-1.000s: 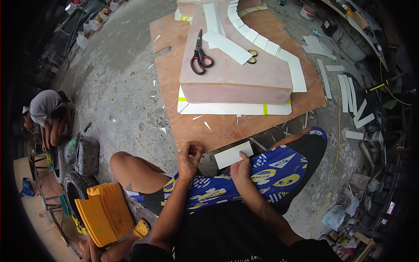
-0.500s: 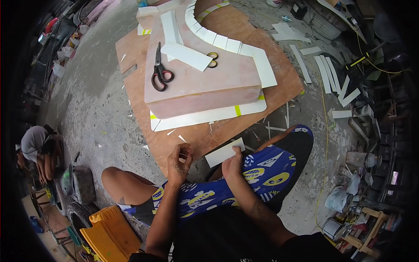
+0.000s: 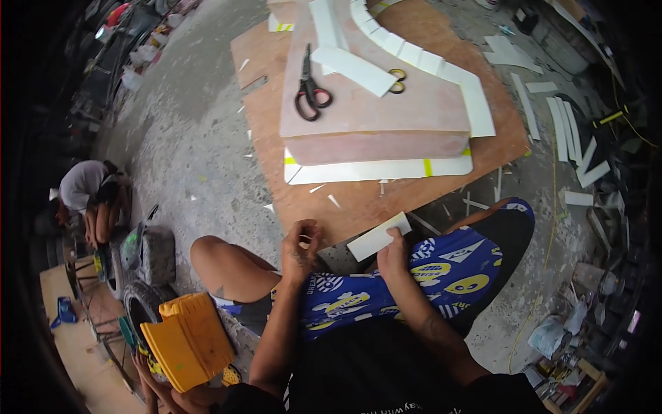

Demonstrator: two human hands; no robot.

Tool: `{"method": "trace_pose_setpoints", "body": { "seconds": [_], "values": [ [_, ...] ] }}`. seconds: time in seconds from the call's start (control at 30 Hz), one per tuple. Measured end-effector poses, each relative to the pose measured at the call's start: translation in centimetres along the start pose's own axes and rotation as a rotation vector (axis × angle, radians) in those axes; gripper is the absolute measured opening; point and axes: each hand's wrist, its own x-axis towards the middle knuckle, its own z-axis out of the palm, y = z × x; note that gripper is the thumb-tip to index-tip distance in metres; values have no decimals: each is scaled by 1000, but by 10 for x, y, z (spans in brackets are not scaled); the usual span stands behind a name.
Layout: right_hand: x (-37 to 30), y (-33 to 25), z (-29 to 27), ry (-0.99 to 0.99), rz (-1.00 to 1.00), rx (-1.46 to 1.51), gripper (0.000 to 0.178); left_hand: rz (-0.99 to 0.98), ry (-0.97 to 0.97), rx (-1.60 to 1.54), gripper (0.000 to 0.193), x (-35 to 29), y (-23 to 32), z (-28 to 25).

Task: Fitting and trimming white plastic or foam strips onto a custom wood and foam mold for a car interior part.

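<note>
My right hand grips a white rectangular piece of sheet by its right end, thumb on top, above my lap. To its left, my left hand is raised beside the brown board's near edge. Its fingers are loosely curled and apart, and nothing shows in them. Beyond both hands, a pinkish curved form rests on the brown board. Black-handled scissors, a loose white strip and scissors with yellow-and-black handles, partly under the strip, lie on it. White pieces line its curved edge.
Several white strips lie on the concrete floor at right, near a yellow cord. A yellow plastic case and a tyre are at lower left, with another person's hand beside them. Another person crouches at far left.
The view has swung, so most things appear further right. My right hand still holds the white piece, and my left hand keeps nearly the same pose. Another person's arm now shows at lower left.
</note>
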Motion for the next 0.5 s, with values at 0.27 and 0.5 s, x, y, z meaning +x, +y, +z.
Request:
{"method": "trace_pose_setpoints", "body": {
  "seconds": [0.27, 0.5],
  "values": [
    [-11, 10, 16, -5, -9, -67, 31, 179, -89, -15, 19, -9, -5, 15],
    [-13, 10, 13, -20, 11, -29, 31, 387, -155, 89, 24, -5, -1, 39]
  ]
}}
